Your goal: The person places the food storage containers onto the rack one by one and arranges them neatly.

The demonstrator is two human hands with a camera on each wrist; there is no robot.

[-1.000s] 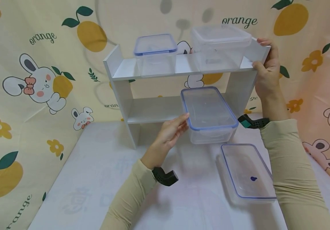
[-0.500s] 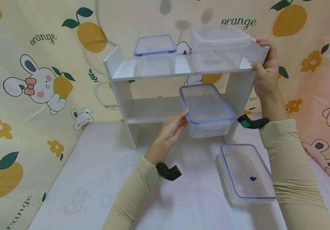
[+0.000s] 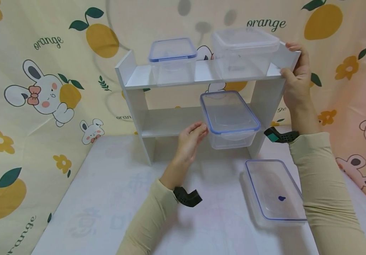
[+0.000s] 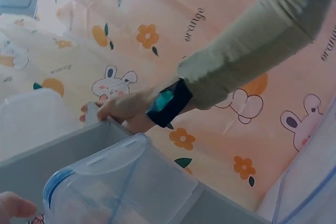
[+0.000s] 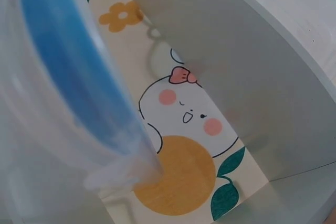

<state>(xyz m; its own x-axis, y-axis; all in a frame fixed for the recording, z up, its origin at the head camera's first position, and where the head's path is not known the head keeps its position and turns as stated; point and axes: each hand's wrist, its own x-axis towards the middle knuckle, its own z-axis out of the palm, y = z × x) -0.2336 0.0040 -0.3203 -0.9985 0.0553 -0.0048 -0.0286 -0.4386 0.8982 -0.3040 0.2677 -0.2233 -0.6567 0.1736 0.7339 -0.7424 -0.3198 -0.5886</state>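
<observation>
a lidded box (image 3: pixel 277 189) lay nearest, on the table (image 3: pixel 77 198). the left hand (image 3: pixel 190 141), fingers loosely bent and pinching nothing, was beside the blue-rimmed container (image 3: pixel 231 113), perhaps to guide it; contact was unclear. that container jutted from the middle shelf (image 3: pixel 170 122). the right hand (image 3: pixel 299 79) gripped the side panel (image 3: pixel 267 101), probably steadying it, below two tubs (image 3: pixel 245 58).

Four clear containers (image 3: pixel 231 117), three blue-rimmed, were in view: two atop one white shelf unit (image 3: pixel 167 121), one at its middle level, one near right on the worktop (image 3: pixel 106 198). One left hand (image 3: pixel 188 143), one right hand (image 3: pixel 299 85), two sleeves (image 3: pixel 323 177) and two wrist devices (image 3: pixel 187 197) appeared.
</observation>
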